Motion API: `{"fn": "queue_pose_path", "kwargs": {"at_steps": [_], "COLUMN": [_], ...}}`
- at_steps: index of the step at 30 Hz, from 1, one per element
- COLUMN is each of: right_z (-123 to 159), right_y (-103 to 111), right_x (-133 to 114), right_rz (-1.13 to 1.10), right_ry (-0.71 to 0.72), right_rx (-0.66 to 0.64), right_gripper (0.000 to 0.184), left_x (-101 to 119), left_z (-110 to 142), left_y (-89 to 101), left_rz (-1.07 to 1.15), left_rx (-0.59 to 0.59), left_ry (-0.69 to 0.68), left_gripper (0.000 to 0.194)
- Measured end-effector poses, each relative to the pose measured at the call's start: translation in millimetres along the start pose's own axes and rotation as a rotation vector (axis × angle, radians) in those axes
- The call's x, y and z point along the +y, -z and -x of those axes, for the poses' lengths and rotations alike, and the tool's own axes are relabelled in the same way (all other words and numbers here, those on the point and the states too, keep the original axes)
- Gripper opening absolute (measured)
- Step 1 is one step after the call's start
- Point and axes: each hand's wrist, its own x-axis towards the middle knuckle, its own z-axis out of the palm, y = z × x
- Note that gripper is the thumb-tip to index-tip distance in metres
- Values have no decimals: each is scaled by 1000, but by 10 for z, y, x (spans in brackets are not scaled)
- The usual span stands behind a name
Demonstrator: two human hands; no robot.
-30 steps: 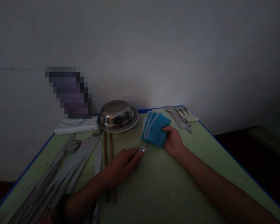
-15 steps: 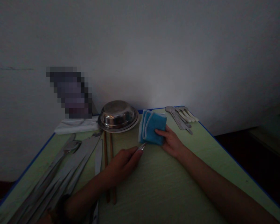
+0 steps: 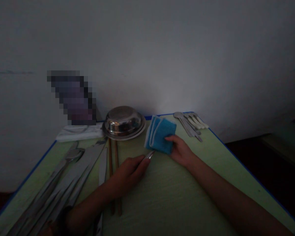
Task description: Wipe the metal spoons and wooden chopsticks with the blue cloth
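Note:
My left hand is closed around the shiny metal handle of a piece of cutlery, which points up to the right. Its far end goes behind or into a folded blue cloth with pale edging, so I cannot tell its kind. The cloth is pinched in my right hand, thumb lying across its front. Both hands are over the middle of the green table. Just left of my left hand lie two wooden chopsticks, partly covered by my wrist.
A steel bowl lies upside down on plates at the back. Long metal utensils and a ladle spread along the left. Several spoons and pale-handled pieces lie back right. A white packet sits below a blurred upright object.
The blue cloth has tilted slightly clockwise in my right hand, its lower edge shifting a little. My left hand keeps its hold on the metal handle and has hardly moved.

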Motion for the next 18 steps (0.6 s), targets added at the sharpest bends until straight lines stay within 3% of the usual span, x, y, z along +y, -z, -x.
{"fn": "queue_pose_path", "kwargs": {"at_steps": [4, 18], "right_z": [-12, 7], "right_y": [-1, 8], "right_x": [11, 46], "right_rz": [-18, 139], "right_ry": [-40, 33], "right_rx": [9, -1], "right_gripper": [22, 29], "left_x": [10, 23], "left_z": [0, -3], "left_y": [2, 9], "left_rz": [8, -33], "left_rx": [2, -8], "left_ry": [-7, -11], "left_gripper": [34, 35]}}
